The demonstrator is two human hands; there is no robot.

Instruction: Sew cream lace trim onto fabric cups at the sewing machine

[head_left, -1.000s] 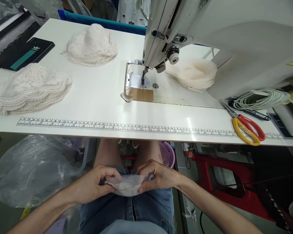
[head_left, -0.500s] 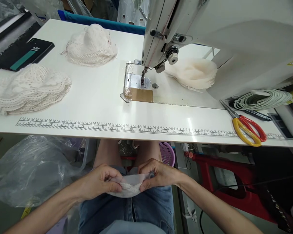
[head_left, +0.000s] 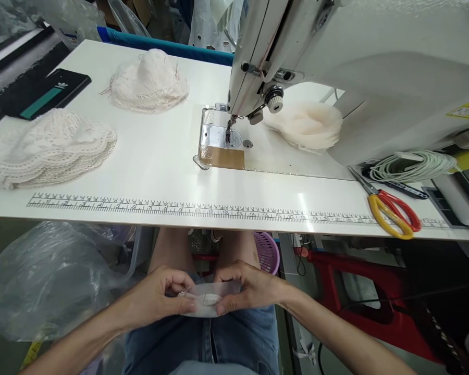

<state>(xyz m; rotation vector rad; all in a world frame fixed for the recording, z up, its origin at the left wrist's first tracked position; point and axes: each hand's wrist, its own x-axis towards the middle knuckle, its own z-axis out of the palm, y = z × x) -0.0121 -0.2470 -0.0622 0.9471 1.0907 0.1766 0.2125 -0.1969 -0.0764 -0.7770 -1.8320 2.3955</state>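
Observation:
A small piece of sheer white fabric with a lacy strip [head_left: 205, 307] is stretched between my hands, low over my lap. My left hand [head_left: 164, 294] pinches its left end between thumb and fingers. At the other end, my right hand [head_left: 244, 289] grips it, thumb in front and fingers behind. Above on the table lie a stack of white lace pieces [head_left: 50, 151], a second lace pile [head_left: 148, 83] with loose threads, and a pile of sheer cream fabric pieces [head_left: 307, 125] beneath the sewing machine's arm.
The sewing machine [head_left: 234, 133] stands on the white table, whose front edge carries a printed ruler [head_left: 219, 211]. Red and yellow scissors [head_left: 391, 211] and a coil of pale cord [head_left: 412, 166] lie at right, a black phone [head_left: 54, 92] at left. Plastic bags [head_left: 58, 281] hang below.
My hands have come slightly closer together, and the fabric between them has shifted, showing the lacy strip further left. The camera view has tilted up slightly.

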